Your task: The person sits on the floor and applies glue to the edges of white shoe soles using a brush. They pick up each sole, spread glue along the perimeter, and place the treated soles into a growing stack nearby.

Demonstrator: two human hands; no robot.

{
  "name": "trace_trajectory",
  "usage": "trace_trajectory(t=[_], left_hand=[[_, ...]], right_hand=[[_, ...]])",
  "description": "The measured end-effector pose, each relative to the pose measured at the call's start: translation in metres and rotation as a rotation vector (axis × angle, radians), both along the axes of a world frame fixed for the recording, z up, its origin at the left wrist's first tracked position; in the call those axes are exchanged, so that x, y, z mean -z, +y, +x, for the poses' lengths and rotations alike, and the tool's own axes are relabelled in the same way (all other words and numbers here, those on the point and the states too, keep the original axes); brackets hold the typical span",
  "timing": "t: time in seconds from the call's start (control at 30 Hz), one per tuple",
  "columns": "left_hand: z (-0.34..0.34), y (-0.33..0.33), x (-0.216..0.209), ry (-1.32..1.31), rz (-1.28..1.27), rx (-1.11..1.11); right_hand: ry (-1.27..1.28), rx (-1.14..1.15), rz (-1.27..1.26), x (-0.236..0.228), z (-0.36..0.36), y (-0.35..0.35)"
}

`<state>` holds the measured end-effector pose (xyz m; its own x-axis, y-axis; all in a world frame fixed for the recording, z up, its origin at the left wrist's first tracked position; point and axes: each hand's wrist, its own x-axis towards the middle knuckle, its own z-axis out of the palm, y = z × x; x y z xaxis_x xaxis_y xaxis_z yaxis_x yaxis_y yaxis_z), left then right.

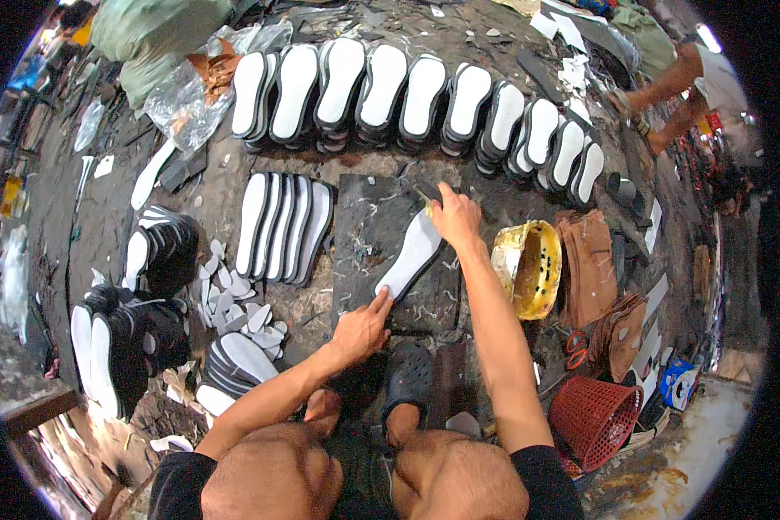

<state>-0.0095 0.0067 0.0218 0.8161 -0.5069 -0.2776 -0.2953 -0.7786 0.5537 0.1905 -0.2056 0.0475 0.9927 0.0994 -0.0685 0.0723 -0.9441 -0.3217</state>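
A grey-white shoe insole (412, 250) with a dark edge lies slantwise on a dark square board (355, 234) between my feet and the stacks. My left hand (361, 331) presses a stretched index finger on its near, heel end; that hand grips nothing. At the far end of the insole is my right hand (456, 213), closed round a small dark flat tool (422, 194) whose kind I cannot make out. Left of the board, a fanned row of insoles (273, 227) overlaps. A yellow-smeared tub (529, 269) stands right of my right forearm.
Stacked white-topped insoles (380, 87) form an arc at the back. More stacks (108, 347) and loose offcuts (234, 290) lie left. To the right are brown sheets (588, 269), orange-handled scissors (575, 348) and a red basket (594, 420). Another person's legs (672, 95) show far right.
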Motion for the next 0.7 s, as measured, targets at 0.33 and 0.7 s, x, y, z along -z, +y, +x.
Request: trace_trajectory(t=[0.33,0.7], left_hand=[[0.025,0.053,-0.022,-0.266,-0.722,-0.999],[0.017,0.045,-0.007,-0.186,-0.647,-0.735]], right_hand=[[0.004,-0.541,0.101,0.022,-0.117,0.063],[-0.076,-0.169,0.354,-0.048,-0.08,-0.001]])
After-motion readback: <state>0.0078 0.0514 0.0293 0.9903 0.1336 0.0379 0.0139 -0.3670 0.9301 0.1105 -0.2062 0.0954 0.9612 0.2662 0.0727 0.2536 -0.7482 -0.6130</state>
